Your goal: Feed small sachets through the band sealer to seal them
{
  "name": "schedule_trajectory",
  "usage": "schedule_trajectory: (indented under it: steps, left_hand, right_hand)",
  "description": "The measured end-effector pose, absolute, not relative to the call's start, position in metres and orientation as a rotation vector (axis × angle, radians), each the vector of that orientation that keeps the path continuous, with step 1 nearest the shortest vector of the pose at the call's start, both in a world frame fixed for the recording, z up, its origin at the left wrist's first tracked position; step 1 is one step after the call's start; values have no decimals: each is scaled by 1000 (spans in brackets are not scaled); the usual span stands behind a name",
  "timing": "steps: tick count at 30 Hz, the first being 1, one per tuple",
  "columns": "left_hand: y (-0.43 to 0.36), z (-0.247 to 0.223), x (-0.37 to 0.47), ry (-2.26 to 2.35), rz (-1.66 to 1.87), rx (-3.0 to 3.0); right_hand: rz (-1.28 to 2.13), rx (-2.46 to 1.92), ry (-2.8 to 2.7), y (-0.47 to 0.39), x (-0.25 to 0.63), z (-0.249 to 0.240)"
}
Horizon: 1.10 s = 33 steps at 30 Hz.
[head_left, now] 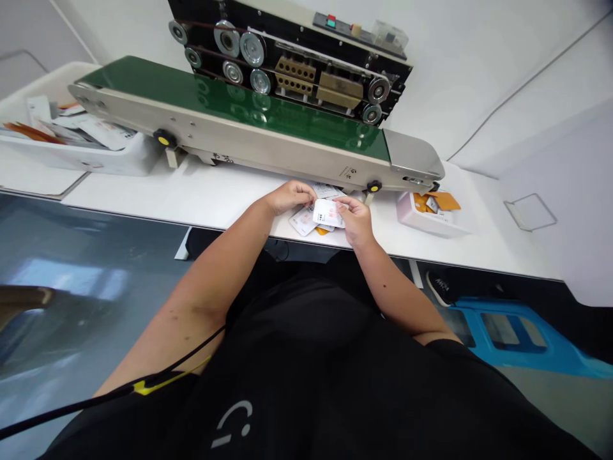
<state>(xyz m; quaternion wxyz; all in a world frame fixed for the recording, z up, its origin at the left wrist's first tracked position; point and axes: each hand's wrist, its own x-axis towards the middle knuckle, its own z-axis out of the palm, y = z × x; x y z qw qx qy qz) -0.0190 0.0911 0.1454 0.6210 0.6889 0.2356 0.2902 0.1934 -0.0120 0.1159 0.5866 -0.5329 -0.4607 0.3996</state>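
Between my hands is a small white packet (327,213) with red and black print. My right hand (355,220) pinches it by its right side. My left hand (292,197) is closed at the packet's upper left corner, fingertips pressed together; what they hold, if anything, is too small to tell. Under and behind the packet, more white packets (302,221) and an orange one (322,230) lie loosely on the white table (230,207), near its front edge.
A sealing machine (297,70) with a green conveyor belt (158,83) spans the table behind my hands. At the left, a large white bin (119,161) holds packets. A smaller white bin (421,222) with orange and white packets stands right. A blue stool (550,332) is below.
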Motion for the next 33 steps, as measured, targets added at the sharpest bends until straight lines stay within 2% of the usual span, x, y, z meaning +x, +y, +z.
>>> schedule_trajectory:
  steps: [9,18,33]
  left_hand:
    - [90,146,-19,494,622,1547]
    - [89,148,-19,454,610,1530]
    - [89,148,-19,414,635,1561]
  right_hand:
    - [929,-1226,-1096,-15,191,120]
    - [677,-1268,-1275,-22,194,118]
    - [606,-1348,-1307,-26,193,122]
